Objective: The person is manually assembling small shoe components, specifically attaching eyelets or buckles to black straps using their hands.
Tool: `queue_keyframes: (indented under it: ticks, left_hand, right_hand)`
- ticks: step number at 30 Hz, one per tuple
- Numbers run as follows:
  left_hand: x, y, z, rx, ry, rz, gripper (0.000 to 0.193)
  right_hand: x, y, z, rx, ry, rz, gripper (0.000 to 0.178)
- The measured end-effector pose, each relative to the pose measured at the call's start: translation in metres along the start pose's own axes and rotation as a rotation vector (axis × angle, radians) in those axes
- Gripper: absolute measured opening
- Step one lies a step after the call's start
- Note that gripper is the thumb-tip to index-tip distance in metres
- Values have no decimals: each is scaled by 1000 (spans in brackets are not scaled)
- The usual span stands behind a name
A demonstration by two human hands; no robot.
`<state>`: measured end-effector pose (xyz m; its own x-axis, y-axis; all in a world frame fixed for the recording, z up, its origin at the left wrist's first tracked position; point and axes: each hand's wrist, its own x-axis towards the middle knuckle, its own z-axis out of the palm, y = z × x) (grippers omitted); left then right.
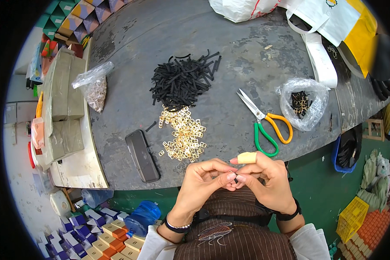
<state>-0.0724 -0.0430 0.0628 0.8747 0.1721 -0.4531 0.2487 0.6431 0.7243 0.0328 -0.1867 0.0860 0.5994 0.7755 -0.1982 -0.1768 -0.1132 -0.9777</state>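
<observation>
At the table's near edge my left hand (203, 178) and my right hand (269, 181) meet, fingertips pinched together on a small black piece (235, 178). Fingers cover most of it, so its full shape is hidden. Yellow tape (247, 157) wraps my right index finger. Beyond the hands lies a loose heap of small gold metal buckles (184, 138). A larger pile of short black strips (182, 80) touches its far side. One loose black strip (151, 126) rests between the buckles and a black phone (143, 157).
Scissors (258, 115) with green and orange handles lie partly spread at right. Past them stands a clear plastic bag (287, 108) of black-and-gold pieces. Another clear bag (95, 93) sits far left, near taped boxes (67, 86). White bags (242, 9) occupy the back right.
</observation>
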Motion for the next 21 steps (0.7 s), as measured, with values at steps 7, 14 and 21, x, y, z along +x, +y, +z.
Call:
queue_keyframes:
  ticks: [7,14,21]
  left_hand:
    - [-1,-4,0,71,125,187,5]
    - [-4,4,12,21,205,198,5]
    - [-8,6,17,61,192,234,6]
  right_hand:
    - [-1,-1,5,-42,42,-33,22]
    - [-3,4,10,-316,253,-204,19]
    - [2,2,11,-332,240,-262,17]
